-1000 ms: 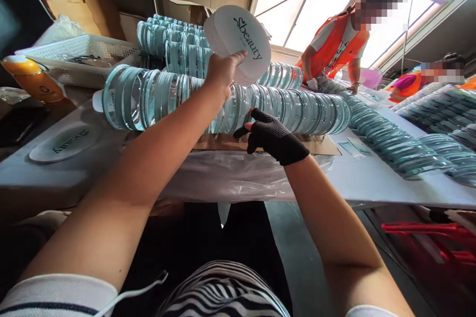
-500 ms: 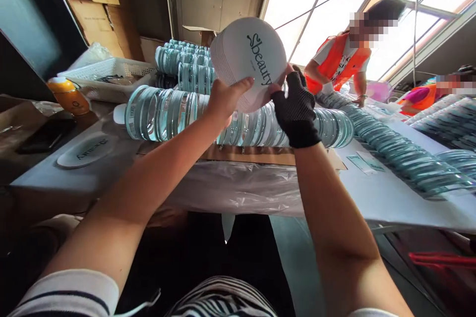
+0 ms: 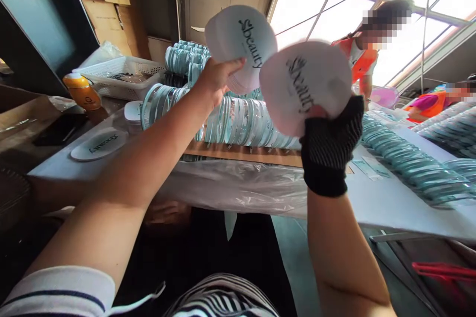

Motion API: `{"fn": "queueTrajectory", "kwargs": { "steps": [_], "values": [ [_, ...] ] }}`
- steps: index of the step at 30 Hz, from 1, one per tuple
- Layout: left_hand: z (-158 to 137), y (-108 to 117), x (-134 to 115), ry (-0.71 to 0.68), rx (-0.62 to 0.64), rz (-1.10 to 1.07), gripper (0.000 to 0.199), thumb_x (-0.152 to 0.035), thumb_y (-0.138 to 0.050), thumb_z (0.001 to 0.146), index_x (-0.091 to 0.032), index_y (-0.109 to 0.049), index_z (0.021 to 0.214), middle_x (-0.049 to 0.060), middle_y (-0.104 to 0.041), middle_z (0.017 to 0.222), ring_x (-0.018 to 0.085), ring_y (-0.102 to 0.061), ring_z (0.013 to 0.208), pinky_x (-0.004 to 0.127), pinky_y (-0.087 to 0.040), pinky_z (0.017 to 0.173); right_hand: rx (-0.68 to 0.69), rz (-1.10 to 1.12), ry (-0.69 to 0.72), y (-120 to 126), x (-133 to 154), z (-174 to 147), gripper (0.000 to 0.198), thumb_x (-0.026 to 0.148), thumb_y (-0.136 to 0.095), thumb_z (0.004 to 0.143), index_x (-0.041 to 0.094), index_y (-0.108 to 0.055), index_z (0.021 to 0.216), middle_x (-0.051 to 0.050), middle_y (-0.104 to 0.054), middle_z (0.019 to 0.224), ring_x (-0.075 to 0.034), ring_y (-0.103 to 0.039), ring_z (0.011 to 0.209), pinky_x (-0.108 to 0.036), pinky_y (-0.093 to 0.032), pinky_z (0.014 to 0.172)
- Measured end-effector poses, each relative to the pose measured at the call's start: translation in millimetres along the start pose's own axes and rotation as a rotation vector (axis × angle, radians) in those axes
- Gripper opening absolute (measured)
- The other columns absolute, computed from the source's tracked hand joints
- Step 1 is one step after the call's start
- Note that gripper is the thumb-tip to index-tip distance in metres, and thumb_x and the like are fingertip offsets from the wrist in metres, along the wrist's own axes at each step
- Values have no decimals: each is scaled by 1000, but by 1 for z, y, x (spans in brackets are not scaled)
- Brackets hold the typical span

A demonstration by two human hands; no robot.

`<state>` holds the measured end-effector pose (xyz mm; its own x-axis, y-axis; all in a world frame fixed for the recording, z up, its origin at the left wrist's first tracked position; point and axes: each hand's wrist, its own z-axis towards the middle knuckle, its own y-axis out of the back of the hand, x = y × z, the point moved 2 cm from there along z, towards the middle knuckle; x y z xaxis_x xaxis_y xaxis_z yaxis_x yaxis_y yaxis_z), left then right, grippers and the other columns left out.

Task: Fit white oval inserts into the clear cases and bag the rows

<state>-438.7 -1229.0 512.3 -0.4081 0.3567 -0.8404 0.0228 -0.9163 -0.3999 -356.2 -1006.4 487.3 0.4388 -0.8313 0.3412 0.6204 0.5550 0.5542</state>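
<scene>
My bare left hand [image 3: 215, 79] grips a stack of round white printed cards [image 3: 226, 34] lettered "Sbeauty", thumb on the front face. In my right hand [image 3: 330, 146], which wears a black fingerless glove, is a single card [image 3: 278, 84] of the same print, pinched at its lower right edge. The two are held apart, the single card to the right of the stack. Just behind and below them lies a long row of clear round plastic containers [image 3: 241, 124] on its side, partly hidden by my arm and the cards. More printed cards [image 3: 98, 147] lie flat on the table at left.
Further rows of clear containers stand at the back [image 3: 177, 59] and run along the right [image 3: 416, 163]. A white basket [image 3: 115, 72], an orange bottle [image 3: 82, 91] and a dark phone-like slab [image 3: 59, 129] are at left. Across the table is a co-worker in an orange vest [image 3: 359, 67].
My right hand has drawn one card off the stack and moved it right and down. My left hand keeps the stack, slightly higher. The camera view has shifted a little left.
</scene>
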Motion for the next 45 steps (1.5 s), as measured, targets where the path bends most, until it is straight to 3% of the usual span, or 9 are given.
{"fn": "queueTrajectory", "kwargs": {
  "steps": [5,12,17,21,30,36,39,42,45],
  "values": [
    [14,22,13,89,-150,31,36,-6,-71,81,-25,-71,112,6,-75,119,31,-65,124,58,-54,103,349,80,-67,7,15,-57,59,32,-45,88,20,-52,145,-16,-72,110,-31,-69,88,-46,-58,74],
    [12,18,15,116,-170,-27,40,-3,-67,82,-24,-68,116,4,-75,114,25,-67,118,50,-55,103,570,17,-43,-70,42,-19,61,22,-43,91,18,-44,152,-15,-75,102,-31,-70,84,-40,-52,73],
    [15,20,20,92,-216,30,36,-7,-72,76,-20,-67,110,8,-73,121,28,-67,121,51,-52,105,454,67,-121,-71,30,-21,38,41,-47,96,18,-59,123,-10,-72,85,-27,-69,76,-36,-49,70],
    [14,19,21,112,-179,43,32,-8,-71,79,-29,-68,104,-1,-77,111,23,-64,123,45,-53,104,330,137,-156,-77,24,-22,18,32,-49,92,19,-61,97,-8,-71,83,-23,-68,76,-33,-49,68],
    [9,18,15,118,-185,47,47,-3,-67,88,-30,-55,126,-4,-75,118,17,-66,109,49,-54,106,626,-130,79,-100,43,3,17,23,-50,94,16,-66,95,-22,-73,106,-36,-70,101,-50,-54,88],
    [9,16,16,108,-190,61,62,-2,-66,87,-38,-50,136,-7,-75,119,18,-65,116,47,-51,110,965,818,-424,-96,32,-20,16,23,-53,90,23,-48,105,-4,-70,81,-19,-65,61,-35,-59,62],
    [9,15,20,96,-181,115,69,-8,-67,85,-46,-47,139,-11,-75,117,21,-60,128,47,-49,114,997,1243,-620,-100,34,-30,13,30,-52,94,25,-43,102,1,-71,81,-12,-56,51,-28,-56,57],
    [8,14,22,90,-180,103,67,-9,-67,86,-42,-49,141,-10,-73,125,22,-57,131,50,-44,117,1045,1372,-780,-106,42,-35,10,32,-51,96,24,-45,100,0,-72,81,-11,-52,49,-25,-53,56],
    [6,14,20,61,-180,28,55,-3,-65,88,-26,-54,137,0,-73,127,21,-65,118,54,-48,112,921,1522,-811,-111,51,-32,19,38,-36,102,25,-48,110,-5,-74,105,-10,-50,52,-26,-53,58]
  ]
}}
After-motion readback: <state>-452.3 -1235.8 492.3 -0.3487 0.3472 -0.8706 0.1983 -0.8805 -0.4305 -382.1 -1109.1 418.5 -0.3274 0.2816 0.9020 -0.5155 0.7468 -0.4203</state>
